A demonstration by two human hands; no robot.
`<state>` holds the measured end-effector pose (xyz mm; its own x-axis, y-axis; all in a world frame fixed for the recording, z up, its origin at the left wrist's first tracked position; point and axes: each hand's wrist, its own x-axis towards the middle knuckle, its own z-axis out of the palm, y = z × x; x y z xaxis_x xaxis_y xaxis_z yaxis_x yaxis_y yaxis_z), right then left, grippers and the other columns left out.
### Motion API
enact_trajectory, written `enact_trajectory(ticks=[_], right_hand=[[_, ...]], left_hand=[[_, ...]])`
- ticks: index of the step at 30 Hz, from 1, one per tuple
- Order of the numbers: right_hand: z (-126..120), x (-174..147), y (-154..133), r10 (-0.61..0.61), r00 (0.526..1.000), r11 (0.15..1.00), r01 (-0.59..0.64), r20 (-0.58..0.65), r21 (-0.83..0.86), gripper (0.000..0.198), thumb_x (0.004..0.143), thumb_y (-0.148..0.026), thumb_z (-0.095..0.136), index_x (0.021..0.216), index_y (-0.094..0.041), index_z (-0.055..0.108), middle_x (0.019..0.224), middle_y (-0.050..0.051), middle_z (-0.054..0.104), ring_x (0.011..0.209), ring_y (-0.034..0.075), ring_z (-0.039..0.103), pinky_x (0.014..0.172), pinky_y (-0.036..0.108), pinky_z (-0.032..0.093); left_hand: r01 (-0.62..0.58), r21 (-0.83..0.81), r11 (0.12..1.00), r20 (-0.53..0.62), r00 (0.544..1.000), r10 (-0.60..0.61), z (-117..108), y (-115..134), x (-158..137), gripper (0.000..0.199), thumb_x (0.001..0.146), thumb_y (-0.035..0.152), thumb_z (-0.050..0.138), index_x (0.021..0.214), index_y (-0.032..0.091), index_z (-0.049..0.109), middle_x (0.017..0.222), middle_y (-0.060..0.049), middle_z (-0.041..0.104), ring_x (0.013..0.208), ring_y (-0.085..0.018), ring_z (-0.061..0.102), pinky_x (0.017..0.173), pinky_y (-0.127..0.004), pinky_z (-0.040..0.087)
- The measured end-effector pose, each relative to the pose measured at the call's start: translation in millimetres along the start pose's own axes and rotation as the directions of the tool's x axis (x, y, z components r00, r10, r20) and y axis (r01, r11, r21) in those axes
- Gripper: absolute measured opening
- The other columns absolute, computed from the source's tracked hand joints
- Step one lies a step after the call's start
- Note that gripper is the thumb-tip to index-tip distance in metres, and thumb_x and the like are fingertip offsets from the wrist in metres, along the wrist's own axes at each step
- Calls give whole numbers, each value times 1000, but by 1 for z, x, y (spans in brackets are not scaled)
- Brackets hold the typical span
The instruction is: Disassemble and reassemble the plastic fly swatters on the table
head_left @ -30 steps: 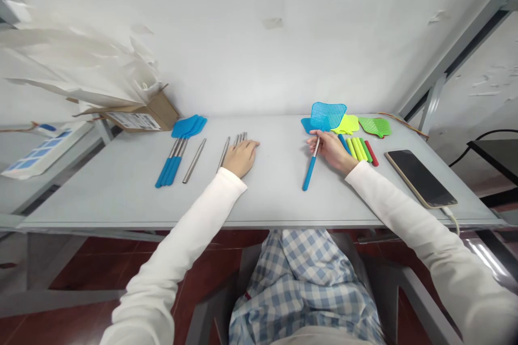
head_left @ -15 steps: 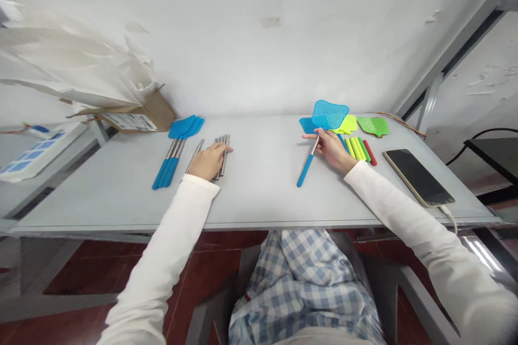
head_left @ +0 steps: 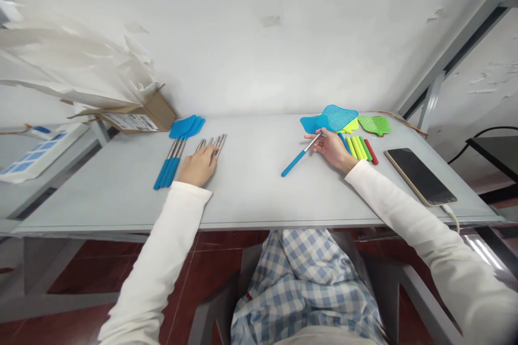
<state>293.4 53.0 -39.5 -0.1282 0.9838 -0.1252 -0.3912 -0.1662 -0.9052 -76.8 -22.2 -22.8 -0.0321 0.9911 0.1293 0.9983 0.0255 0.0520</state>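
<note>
Left hand point(head_left: 198, 166) over the metal rods point(head_left: 220, 143), we can't tell if gripping | Right hand point(head_left: 333, 150) pinching the blue swatter point(head_left: 312, 144) by its shaft, right of the table's point(head_left: 251, 188) centre | Risk: loose pinch, we'd see it twist; sideways nudge, our rods could roll apart!

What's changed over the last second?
Your left hand moved left, bringing the metal rods closer to the lone one. The blue fly swatter in your right hand tilted, its handle end swinging left. Nothing was visibly released. The phone and stacked swatters stayed put.
</note>
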Motion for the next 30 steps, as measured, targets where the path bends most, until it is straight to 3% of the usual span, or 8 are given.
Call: enact_trajectory(ticks=[4, 8, 12, 16, 21, 24, 30], right_hand=[[0, 1, 0, -38, 999, 999, 38, -19, -2, 18, 93, -31, 57, 81, -20, 62, 81, 1, 67, 57, 8, 57, 55, 21, 53], [2, 0, 0, -89, 995, 996, 90, 37, -13, 16, 83, -36, 72, 84, -20, 70, 79, -1, 62, 64, 7, 59, 63, 19, 56], [5, -1, 3, -113, 992, 993, 114, 62, -26, 26, 74, -45, 80, 87, -23, 73, 81, -1, 64, 73, 10, 61, 77, 23, 58], [6, -1, 8, -167, 984, 984, 170, 60, -46, 34, 67, -49, 83, 90, -27, 73, 95, -1, 69, 84, 13, 63, 88, 29, 56], [6, -1, 8, -253, 962, 958, 264, 99, -116, 40, 67, -53, 81, 96, -27, 73, 105, 3, 71, 96, 17, 64, 94, 36, 51], [4, -1, 3, -282, 957, 942, 291, 70, -169, 40, 68, -54, 79, 98, -27, 73, 109, 3, 70, 95, 17, 62, 86, 33, 51], [8, -7, -3, -232, 964, 944, 255, 131, -209, 36, 68, -49, 79, 97, -28, 75, 101, 1, 70, 82, 13, 58, 74, 28, 49]], left_hand=[[12, 21, 1000, -40, 999, -11, -1, -4, 2, 42, 90, 17, 33, 124, 17, 57, 133, -16, 60, 121, -31, 59, 98, -49, 46], [-44, -35, 998, -131, 991, 39, -4, 20, 2, 38, 93, 20, 34, 123, 16, 57, 134, -16, 59, 125, -31, 56, 101, -48, 44], [-240, -206, 949, -164, 964, 208, -3, 80, 8, 33, 98, 29, 35, 121, 17, 56, 128, -13, 62, 120, -26, 59, 104, -42, 44], [-389, -328, 861, -109, 921, 375, 4, 155, 22, 34, 101, 34, 37, 126, 16, 51, 131, -13, 60, 122, -24, 58, 104, -38, 43], [-350, -323, 879, -35, 933, 359, 12, 218, 42, 35, 103, 36, 33, 130, 16, 47, 128, -15, 61, 113, -25, 64, 88, -35, 48], [-345, -269, 899, -79, 938, 336, 15, 225, 49, 35, 105, 33, 26, 130, 21, 47, 127, -12, 62, 109, -23, 66, 80, -32, 48], [-368, -116, 922, -96, 929, 359, 22, 202, 59, 40, 103, 47, 31, 124, 24, 55, 118, -8, 69, 100, -23, 69, 71, -28, 46]])
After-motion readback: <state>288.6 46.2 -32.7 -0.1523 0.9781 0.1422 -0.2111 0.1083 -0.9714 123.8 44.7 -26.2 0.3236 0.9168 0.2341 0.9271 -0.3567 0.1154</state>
